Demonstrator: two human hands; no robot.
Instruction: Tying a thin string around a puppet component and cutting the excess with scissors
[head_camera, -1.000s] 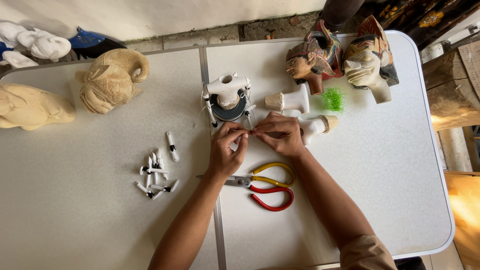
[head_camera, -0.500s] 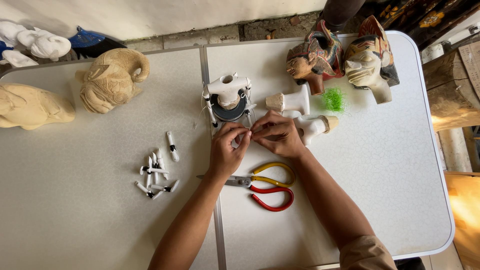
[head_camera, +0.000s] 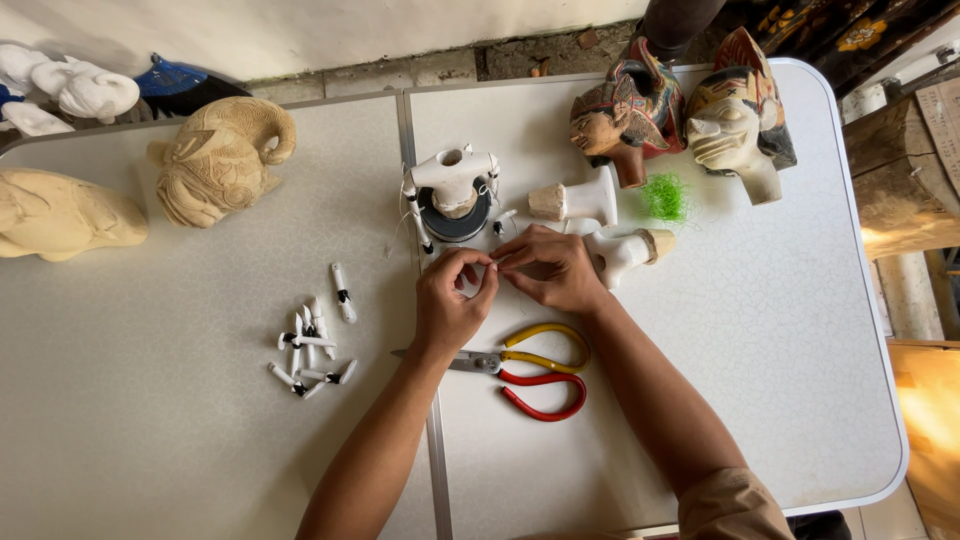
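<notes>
No real change over the last second: left hand and right hand stayed fingertip-to-fingertip, pinching something tiny, possibly thread, above the scissors.

You are looking at a speckled pale grey table. The scissors are showing one yellow handle and one red. The small pegs are white with black bands. A bright green tuft is lying by a mask painted red, brown and dark; the carved heads are plain cream.
</notes>
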